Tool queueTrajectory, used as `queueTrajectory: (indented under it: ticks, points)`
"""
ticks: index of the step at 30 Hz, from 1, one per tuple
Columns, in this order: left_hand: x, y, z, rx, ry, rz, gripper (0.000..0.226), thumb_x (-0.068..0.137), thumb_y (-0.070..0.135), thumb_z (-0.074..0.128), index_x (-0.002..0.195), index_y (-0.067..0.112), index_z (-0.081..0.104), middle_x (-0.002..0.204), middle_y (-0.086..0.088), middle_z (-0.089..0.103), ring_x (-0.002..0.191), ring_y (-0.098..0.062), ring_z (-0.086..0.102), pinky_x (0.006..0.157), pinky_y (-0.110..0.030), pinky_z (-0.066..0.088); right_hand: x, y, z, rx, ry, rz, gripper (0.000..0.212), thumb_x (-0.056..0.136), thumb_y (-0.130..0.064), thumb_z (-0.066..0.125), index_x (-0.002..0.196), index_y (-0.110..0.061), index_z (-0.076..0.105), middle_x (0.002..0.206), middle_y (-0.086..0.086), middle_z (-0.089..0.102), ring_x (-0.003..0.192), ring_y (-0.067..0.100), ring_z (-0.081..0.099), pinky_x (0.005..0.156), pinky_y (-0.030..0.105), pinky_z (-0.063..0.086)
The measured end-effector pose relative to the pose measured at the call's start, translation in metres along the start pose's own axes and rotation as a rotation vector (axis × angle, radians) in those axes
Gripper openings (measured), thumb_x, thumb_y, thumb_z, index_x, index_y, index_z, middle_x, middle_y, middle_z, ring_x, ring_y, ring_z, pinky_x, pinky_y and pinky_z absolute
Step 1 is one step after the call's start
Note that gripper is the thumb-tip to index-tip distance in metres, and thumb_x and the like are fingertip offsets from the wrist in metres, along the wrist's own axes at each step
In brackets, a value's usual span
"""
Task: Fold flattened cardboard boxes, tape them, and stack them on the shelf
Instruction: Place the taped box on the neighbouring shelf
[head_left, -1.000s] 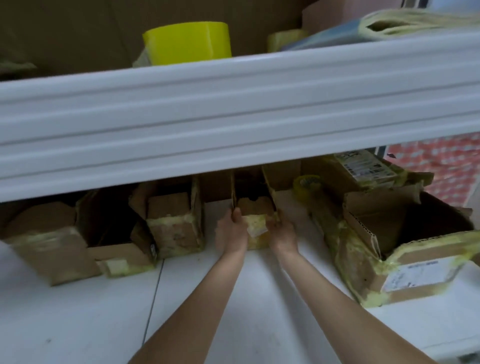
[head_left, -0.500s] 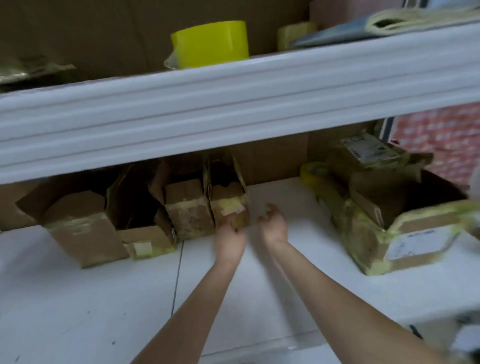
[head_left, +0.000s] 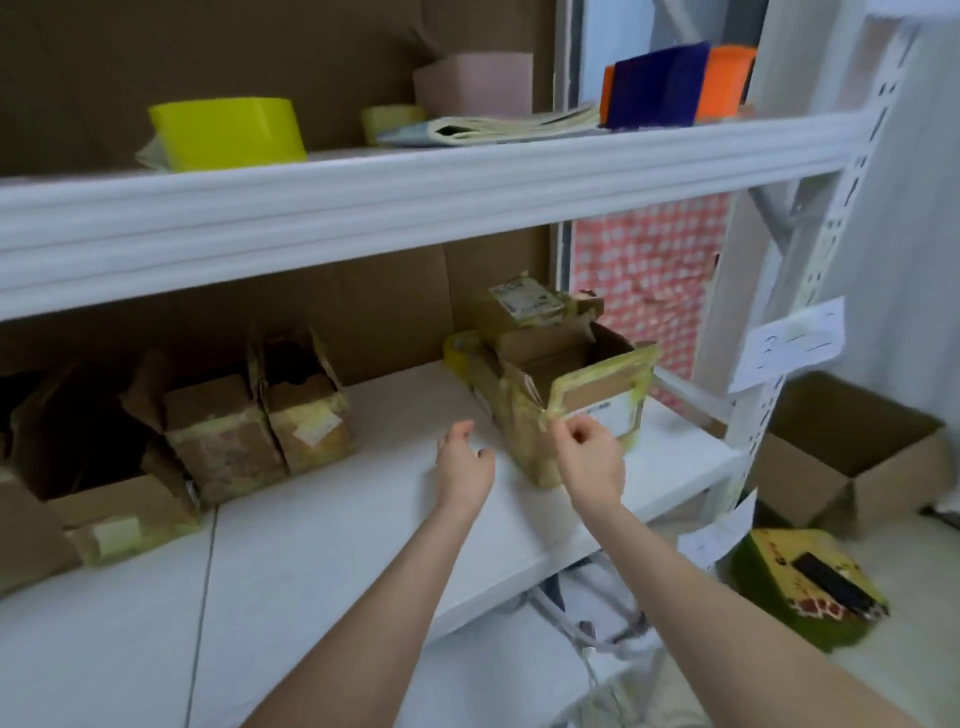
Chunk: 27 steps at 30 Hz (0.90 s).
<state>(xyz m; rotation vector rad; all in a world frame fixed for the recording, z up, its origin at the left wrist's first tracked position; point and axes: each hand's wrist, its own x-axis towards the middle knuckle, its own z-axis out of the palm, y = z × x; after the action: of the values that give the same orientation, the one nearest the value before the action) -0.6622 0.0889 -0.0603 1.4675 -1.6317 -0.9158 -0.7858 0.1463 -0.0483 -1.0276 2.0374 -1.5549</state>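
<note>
Several small folded cardboard boxes patched with yellowish tape stand in a row on the white shelf; the rightmost one has its top flaps up. To the right sits a larger open taped box with a small labelled box behind its top. My left hand hovers over the shelf between the row and the larger box, fingers relaxed, holding nothing. My right hand is just in front of the larger box's near corner, fingers loosely curled, with nothing seen in it.
A yellow tape roll, papers and coloured items lie on the upper shelf, whose white beam overhangs. A tape roll sits behind the larger box. Right of the white upright, an open cardboard box stands on the floor.
Both hands let go of the small box, now standing in the row, and moved right toward the larger taped box. The view swung right and pulled back.
</note>
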Motion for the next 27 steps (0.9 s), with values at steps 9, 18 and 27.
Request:
queueTrajectory:
  ticks: [9, 18, 27]
  points:
    - [-0.02, 0.055, 0.065, -0.099, -0.012, -0.053, 0.083, 0.086, 0.017, 0.067, 0.151, 0.015, 0.016, 0.149, -0.005, 0.038, 0.131, -0.025, 0.043, 0.098, -0.028, 0.039, 0.089, 0.036, -0.066, 0.175, -0.152, 0.116, 0.083, 0.078, -0.013, 0.075, 0.148, -0.015, 0.029, 0.145, 0.006, 0.041, 0.127, 0.028, 0.046, 0.106, 0.044, 0.04]
    - [-0.046, 0.032, 0.061, -0.141, 0.296, -0.023, 0.047, 0.085, 0.013, 0.067, 0.127, 0.017, 0.045, 0.118, 0.0, 0.062, 0.106, -0.017, 0.06, 0.086, -0.025, 0.047, 0.071, 0.05, -0.054, 0.119, -0.232, 0.016, 0.04, 0.077, -0.017, 0.073, 0.101, -0.023, 0.042, 0.091, -0.005, 0.06, 0.086, 0.018, 0.061, 0.071, 0.032, 0.045]
    - [-0.07, -0.005, -0.037, -0.03, 0.653, -0.007, 0.044, 0.083, 0.015, 0.066, 0.123, 0.01, 0.05, 0.116, -0.007, 0.05, 0.099, -0.021, 0.054, 0.086, -0.03, 0.046, -0.001, 0.002, 0.017, 0.162, -0.444, -0.149, 0.049, 0.078, -0.03, 0.077, 0.11, -0.029, 0.041, 0.093, -0.011, 0.06, 0.082, 0.01, 0.058, 0.072, 0.026, 0.04]
